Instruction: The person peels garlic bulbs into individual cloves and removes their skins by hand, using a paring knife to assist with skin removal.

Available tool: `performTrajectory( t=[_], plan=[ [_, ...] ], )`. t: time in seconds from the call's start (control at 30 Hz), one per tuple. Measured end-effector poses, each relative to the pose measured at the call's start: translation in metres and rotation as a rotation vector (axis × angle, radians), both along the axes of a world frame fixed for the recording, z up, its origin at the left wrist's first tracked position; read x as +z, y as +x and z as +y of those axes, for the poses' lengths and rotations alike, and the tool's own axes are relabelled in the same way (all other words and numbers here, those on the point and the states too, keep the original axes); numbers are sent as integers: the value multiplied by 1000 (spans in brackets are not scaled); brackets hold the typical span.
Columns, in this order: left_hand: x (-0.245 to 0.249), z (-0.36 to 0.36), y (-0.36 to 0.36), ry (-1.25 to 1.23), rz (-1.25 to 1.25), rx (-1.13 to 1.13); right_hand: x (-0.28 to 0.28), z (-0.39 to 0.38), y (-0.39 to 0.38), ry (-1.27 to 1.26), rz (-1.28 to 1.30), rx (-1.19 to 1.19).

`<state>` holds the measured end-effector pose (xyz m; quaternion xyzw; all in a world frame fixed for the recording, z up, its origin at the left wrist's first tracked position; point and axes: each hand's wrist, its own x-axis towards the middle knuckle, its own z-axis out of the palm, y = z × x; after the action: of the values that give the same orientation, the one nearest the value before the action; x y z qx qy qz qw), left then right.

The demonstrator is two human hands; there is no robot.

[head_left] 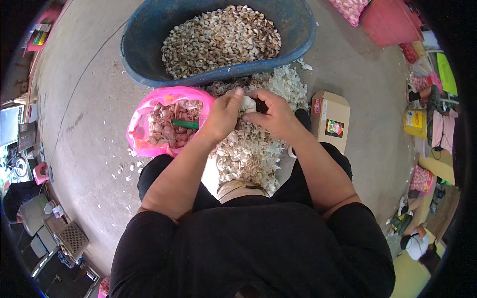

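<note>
Between my two hands is a whitish garlic bulb (248,105), held above a heap of papery garlic skins (248,156). My left hand (223,115) is closed on the bulb's left side, thumb raised on top. Curled fingers of my right hand (276,115) grip its right side; a dark patch beside them is too small to make out. To the left of my left hand, a pink plastic bag (139,121) stands with its mouth spread, holding reddish garlic bulbs (161,124) and a green strip (185,124).
Beyond my hands lies a large blue tub (144,74) of loose garlic cloves (223,42). A cardboard box (330,119) stands right of my knee. A pink tub (390,22) and a mesh sack (349,9) are at the far right. Skin scraps dot the concrete floor (94,149).
</note>
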<state>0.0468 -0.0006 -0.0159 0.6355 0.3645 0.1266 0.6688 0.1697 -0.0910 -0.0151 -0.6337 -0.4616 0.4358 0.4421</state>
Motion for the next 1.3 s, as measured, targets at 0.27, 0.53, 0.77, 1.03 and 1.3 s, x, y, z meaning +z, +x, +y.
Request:
performTrajectory(
  t=[0.27, 0.53, 0.77, 1.03, 1.3],
  plan=[
    [-5, 3, 0, -140, -36, 125, 8, -4, 2, -1, 167, 50],
    [-12, 0, 0, 192, 83, 10, 3, -3, 3, -151, -65, 42],
    [-3, 11, -1, -318, 69, 89, -3, -6, -5, -11, 188, 11],
    [-10, 2, 3, -363, -72, 262, -1, 0, -5, 54, 237, -83],
    [-18, 9, -5, -218, -44, -73, 13, -2, 0, -18, 598, 6]
  ],
)
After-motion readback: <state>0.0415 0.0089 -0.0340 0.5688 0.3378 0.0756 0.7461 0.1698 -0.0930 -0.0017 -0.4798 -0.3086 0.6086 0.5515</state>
